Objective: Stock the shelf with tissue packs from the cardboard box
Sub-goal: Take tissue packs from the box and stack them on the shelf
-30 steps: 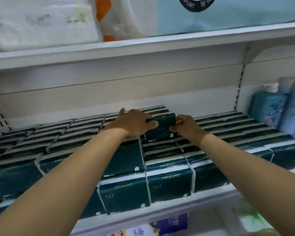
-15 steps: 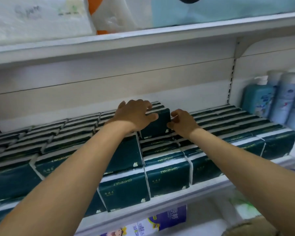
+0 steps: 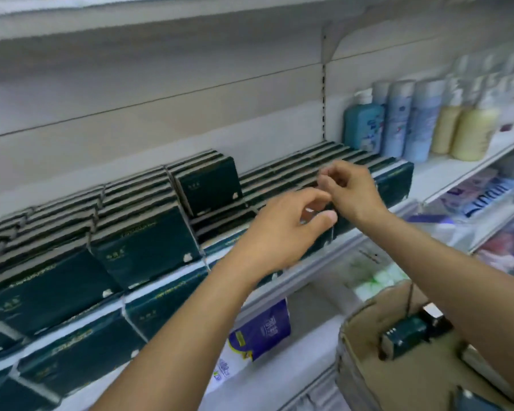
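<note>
Head view. A white metal shelf (image 3: 315, 268) is running from lower left up to centre right against a pale back panel. An upper shelf board (image 3: 161, 22) is crossing the top edge.

Dark green tissue packs (image 3: 143, 247) are standing on the shelf in tight rows, stacked in two tiers at the front. They are too many and too blurred to count. One top pack (image 3: 208, 185) is sitting highest, at centre frame.

Right of the packs:
- one teal pump bottle (image 3: 362, 126)
- two pale blue bottles (image 3: 398, 120)
- two cream bottles (image 3: 472, 134)
- more bottles behind, blurred

A cardboard box (image 3: 359, 381) is sitting at lower right, with one boxed pack (image 3: 404, 336) showing inside.

The left hand (image 3: 282, 229) and right hand (image 3: 350, 191) are hovering at centre frame over the packs. Each grip is loose, fingers half curled, holding nothing.
</note>
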